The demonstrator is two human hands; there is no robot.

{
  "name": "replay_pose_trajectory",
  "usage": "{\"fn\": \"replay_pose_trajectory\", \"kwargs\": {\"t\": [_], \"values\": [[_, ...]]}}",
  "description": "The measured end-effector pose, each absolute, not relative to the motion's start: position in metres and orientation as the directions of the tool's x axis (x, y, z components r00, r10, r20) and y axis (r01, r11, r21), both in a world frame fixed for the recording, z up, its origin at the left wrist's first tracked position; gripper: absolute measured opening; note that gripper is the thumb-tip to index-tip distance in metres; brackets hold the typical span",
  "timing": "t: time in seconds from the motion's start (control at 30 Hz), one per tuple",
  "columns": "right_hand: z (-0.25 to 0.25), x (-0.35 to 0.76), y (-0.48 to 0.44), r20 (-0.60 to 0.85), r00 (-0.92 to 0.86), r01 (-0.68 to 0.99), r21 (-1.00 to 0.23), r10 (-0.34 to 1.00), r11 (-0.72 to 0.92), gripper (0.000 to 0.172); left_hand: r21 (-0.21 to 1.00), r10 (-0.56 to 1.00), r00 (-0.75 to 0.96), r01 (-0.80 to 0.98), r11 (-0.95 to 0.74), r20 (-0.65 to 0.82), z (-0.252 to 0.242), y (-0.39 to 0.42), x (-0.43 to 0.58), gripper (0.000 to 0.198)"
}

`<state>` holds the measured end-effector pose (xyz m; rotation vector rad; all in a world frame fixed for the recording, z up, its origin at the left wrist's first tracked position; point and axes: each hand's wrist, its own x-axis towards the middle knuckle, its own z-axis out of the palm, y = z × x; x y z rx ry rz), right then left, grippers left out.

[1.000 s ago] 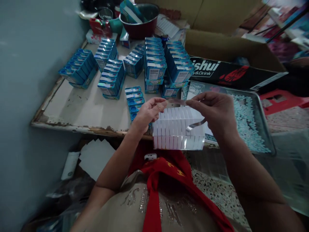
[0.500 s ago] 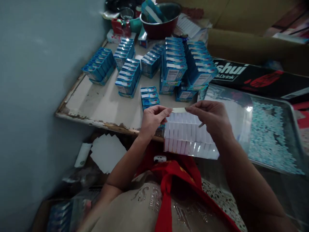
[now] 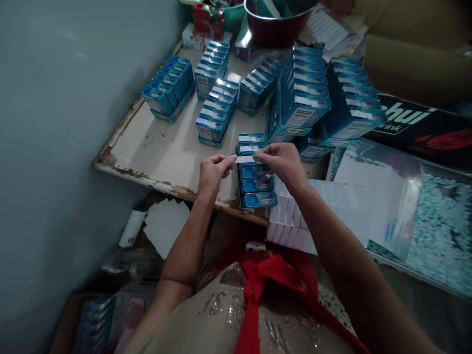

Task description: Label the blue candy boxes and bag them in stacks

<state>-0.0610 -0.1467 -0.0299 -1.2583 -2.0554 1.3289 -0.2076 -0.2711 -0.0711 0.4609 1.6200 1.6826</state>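
My left hand [image 3: 213,173] and my right hand [image 3: 283,162] each pinch one end of a small white sticker strip [image 3: 246,159], stretched flat between them. The strip hovers just above a short row of blue candy boxes [image 3: 255,177] standing in an open tray near the table's front edge. A white sheet of stickers [image 3: 295,223] lies under my right forearm, partly over the table's edge.
Several trays of blue boxes [image 3: 217,105] and taller stacks [image 3: 306,93] fill the worn white table [image 3: 162,147]. A metal tray of pale blue candies [image 3: 438,221] sits right. A dark red bowl [image 3: 275,22] stands at the back. A grey wall [image 3: 55,123] is left; white sheets [image 3: 165,231] lie below.
Both hands carried the strip forward and left, off the sticker sheet, to above the row of boxes. The sheet now lies behind, under my right arm.
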Motion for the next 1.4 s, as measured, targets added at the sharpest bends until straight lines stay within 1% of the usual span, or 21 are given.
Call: {"fn": "replay_pose_trajectory", "kwargs": {"t": [0.23,0.33,0.43,0.5,0.57,0.6,0.63,0.67,0.73,0.77,0.8,0.83,0.9,0.93,0.97,1.07,1.1,1.2,1.3,1.37,1.4], "values": [[-0.033,-0.062,-0.146,-0.158,-0.531,0.506,-0.847,0.832,0.162,0.023,0.953,0.735,-0.63,-0.294,0.071,-0.249,-0.079,-0.272,-0.21,0.034],[-0.036,-0.064,-0.14,-0.109,-0.549,0.557,-0.786,0.829,0.266,0.022,0.942,0.738,-0.616,-0.325,0.077,-0.273,-0.087,-0.269,-0.208,0.036],[-0.038,-0.063,-0.133,-0.056,-0.539,0.62,-0.702,0.841,0.351,0.026,0.905,0.737,-0.581,-0.414,0.098,-0.345,-0.097,-0.265,-0.202,0.043],[-0.039,-0.061,-0.129,-0.091,-0.497,0.644,-0.705,0.863,0.297,0.034,0.863,0.699,-0.574,-0.491,0.122,-0.426,-0.104,-0.262,-0.197,0.048],[-0.04,-0.056,-0.128,-0.174,-0.456,0.607,-0.778,0.873,0.162,0.037,0.834,0.633,-0.601,-0.535,0.134,-0.487,-0.108,-0.26,-0.192,0.051],[-0.039,-0.053,-0.129,-0.206,-0.44,0.562,-0.823,0.874,0.089,0.037,0.841,0.599,-0.637,-0.528,0.119,-0.485,-0.107,-0.261,-0.19,0.05],[-0.038,-0.05,-0.13,-0.218,-0.424,0.506,-0.862,0.879,0.031,0.036,0.865,0.564,-0.691,-0.494,0.088,-0.451,-0.105,-0.262,-0.188,0.049],[-0.035,-0.047,-0.132,-0.202,-0.405,0.448,-0.894,0.892,0.0,0.035,0.904,0.529,-0.758,-0.425,0.042,-0.381,-0.101,-0.265,-0.185,0.046],[-0.029,-0.043,-0.135,-0.11,-0.373,0.36,-0.932,0.921,0.034,0.034,0.977,0.478,-0.861,-0.213,-0.03,-0.174,-0.086,-0.273,-0.178,0.038],[-0.025,-0.043,-0.136,-0.056,-0.369,0.334,-0.939,0.928,0.077,0.034,0.993,0.487,-0.87,-0.111,-0.04,-0.077,-0.077,-0.279,-0.173,0.034],[-0.022,-0.043,-0.137,-0.004,-0.375,0.317,-0.94,0.927,0.124,0.034,0.999,0.53,-0.848,-0.032,-0.037,-0.008,-0.067,-0.283,-0.167,0.033],[-0.018,-0.044,-0.138,0.039,-0.387,0.306,-0.937,0.921,0.168,0.034,1.0,0.599,-0.8,0.016,-0.026,0.029,-0.057,-0.288,-0.16,0.036],[-0.012,-0.046,-0.139,0.088,-0.41,0.286,-0.933,0.908,0.219,0.035,0.999,0.724,-0.689,0.047,-0.002,0.034,-0.042,-0.292,-0.145,0.048],[-0.01,-0.047,-0.14,0.101,-0.417,0.274,-0.934,0.903,0.231,0.036,0.999,0.755,-0.656,0.047,0.008,0.025,-0.038,-0.292,-0.138,0.054],[-0.008,-0.048,-0.142,0.112,-0.42,0.26,-0.936,0.9,0.238,0.037,0.999,0.766,-0.643,0.043,0.013,0.018,-0.036,-0.291,-0.133,0.055],[-0.005,-0.048,-0.146,0.14,-0.416,0.217,-0.944,0.899,0.247,0.042,1.0,0.75,-0.661,-0.012,-0.002,-0.006,-0.039,-0.289,-0.126,0.041],[-0.004,-0.046,-0.147,0.139,-0.416,0.201,-0.95,0.899,0.24,0.043,0.999,0.754,-0.656,-0.048,-0.013,-0.021,-0.041,-0.289,-0.128,0.04],[-0.004,-0.036,-0.148,0.067,-0.472,0.132,-0.98,0.879,0.146,0.045,0.991,0.794,-0.605,-0.127,-0.031,-0.052,-0.044,-0.296,-0.144,0.041],[-0.008,-0.026,-0.148,-0.055,-0.588,0.073,-0.997,0.807,-0.014,0.051,0.999,0.833,-0.553,-0.044,-0.018,-0.009,-0.041,-0.303,-0.168,0.041],[-0.011,-0.022,-0.149,-0.109,-0.628,0.054,-0.994,0.771,-0.097,0.056,1.0,0.826,-0.564,0.017,0.007,0.004,-0.039,-0.304,-0.18,0.043],[-0.012,-0.022,-0.149,-0.122,-0.631,0.044,-0.992,0.766,-0.121,0.056,1.0,0.815,-0.579,0.012,0.023,-0.012,-0.038,-0.304,-0.184,0.045]]}}
